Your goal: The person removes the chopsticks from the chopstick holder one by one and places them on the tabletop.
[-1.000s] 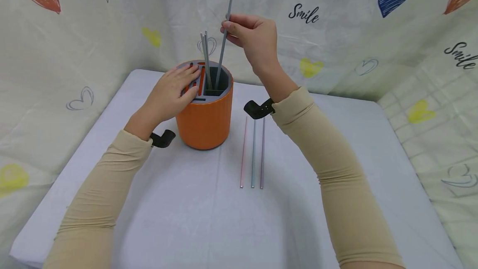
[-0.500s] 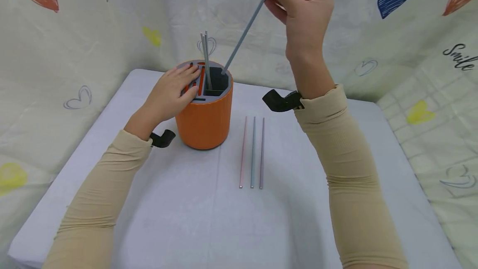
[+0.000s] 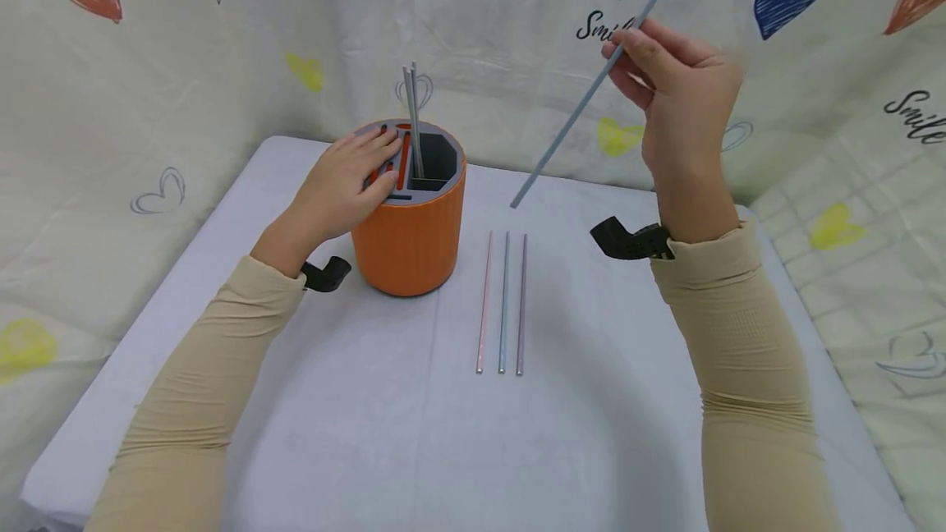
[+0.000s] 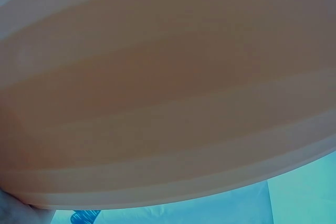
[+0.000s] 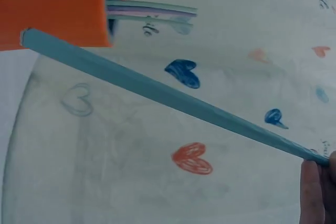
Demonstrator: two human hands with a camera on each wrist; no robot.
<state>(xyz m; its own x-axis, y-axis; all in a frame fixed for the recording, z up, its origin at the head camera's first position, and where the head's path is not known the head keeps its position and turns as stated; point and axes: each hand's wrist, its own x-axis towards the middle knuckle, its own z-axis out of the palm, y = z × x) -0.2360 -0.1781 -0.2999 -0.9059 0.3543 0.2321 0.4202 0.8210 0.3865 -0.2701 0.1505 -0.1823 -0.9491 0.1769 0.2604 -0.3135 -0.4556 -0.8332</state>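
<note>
In the head view, the right hand (image 3: 683, 97) pinched a grey-blue stick (image 3: 567, 126) near its upper end; the stick's long axis slanted down and leftward, its free end apart from the orange organizer (image 3: 406, 249) and, as seen, just past the far ends of a pink stick (image 3: 484, 310), a blue stick (image 3: 504, 310) and a purple stick (image 3: 521, 310). These lay parallel on the tabletop (image 3: 369, 433), pointing away from the person; the tip's height was hard to judge. The left hand (image 3: 340, 175) rested flat-fingered on the organizer's top, beside upright sticks (image 3: 416, 117). In the left wrist view, a curved brownish surface, probably the organizer's wall, hid nearly everything. In the right wrist view, the pinched stick ran from the fingertips (image 5: 313, 192) towards the organizer, its far end overlapping that orange wall from this angle.
</note>
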